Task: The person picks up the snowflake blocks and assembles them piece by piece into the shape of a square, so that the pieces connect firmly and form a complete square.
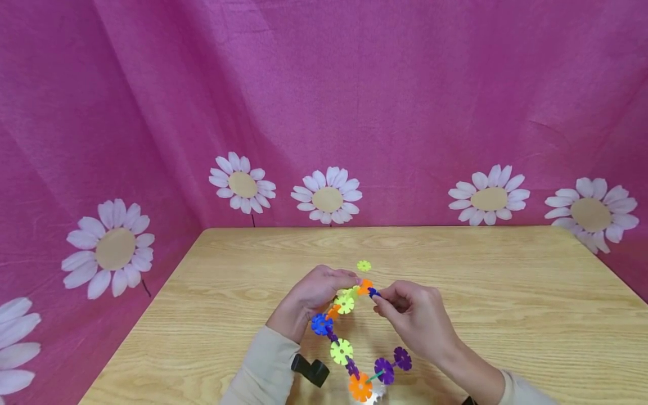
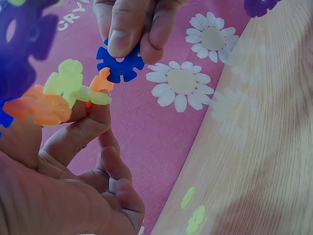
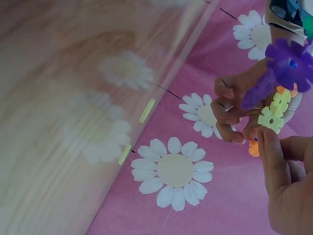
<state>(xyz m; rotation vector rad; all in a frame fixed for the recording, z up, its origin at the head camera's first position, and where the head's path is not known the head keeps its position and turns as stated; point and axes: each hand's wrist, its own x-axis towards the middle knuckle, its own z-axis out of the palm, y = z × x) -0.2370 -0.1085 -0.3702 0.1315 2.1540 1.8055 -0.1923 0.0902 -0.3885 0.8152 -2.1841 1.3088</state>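
Note:
A chain of notched flower-shaped plastic discs in orange, yellow-green, blue and purple loops between my hands above the table. My left hand [image 1: 319, 289] grips its upper end, fingers curled around an orange disc [image 1: 364, 287] and the yellow-green disc [image 2: 68, 81] beside it. Between thumb and fingers, my right hand [image 1: 425, 320] pinches a dark blue disc [image 2: 120, 67]. The blue disc meets the orange one edge to edge; how deep the slots sit cannot be seen. Lower down hang an orange disc [image 1: 360, 387], a green piece [image 1: 374, 376] and purple discs [image 1: 384, 371].
A loose yellow-green disc [image 1: 364, 265] lies on the wooden table [image 1: 506, 281] beyond my hands. The glossy top mirrors things standing by it. Pink cloth [image 1: 405, 112] with white daisies hangs behind and at the sides. A black wrist device [image 1: 310, 371] sits at the left sleeve.

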